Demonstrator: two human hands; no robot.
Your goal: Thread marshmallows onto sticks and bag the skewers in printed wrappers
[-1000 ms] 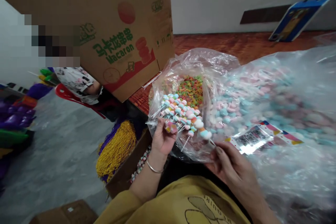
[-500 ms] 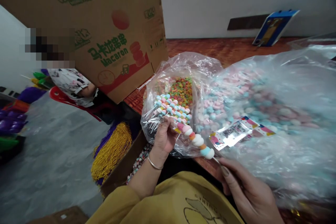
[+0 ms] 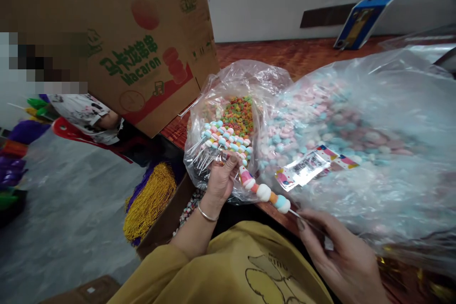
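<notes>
A marshmallow skewer (image 3: 264, 193) with white, blue, orange and pink pieces slants across in front of my body. My right hand (image 3: 344, 251) pinches its white stick at the lower end. At the upper end, my left hand (image 3: 221, 179) is closed on what looks like a small printed plastic sleeve (image 3: 245, 174), which covers the tip of the skewer. Just beyond my left hand, a pile of finished marshmallow skewers (image 3: 228, 138) lies on a clear plastic bag (image 3: 245, 69) of small green, orange and red candies (image 3: 238, 113).
To the right spreads a large clear bag of pastel marshmallows (image 3: 356, 128), with shiny printed packets (image 3: 306, 167) on it. A tall cardboard box (image 3: 142, 23) stands at back left. Gold bead strings (image 3: 153, 204) hang at left, near a person in a patterned sleeve (image 3: 80, 111). A blue-framed object (image 3: 365, 21) leans against the wall.
The view has shifted slightly, moving the scene left and up. The skewer's tip now shows pink printed film around it; both hands keep their holds.
</notes>
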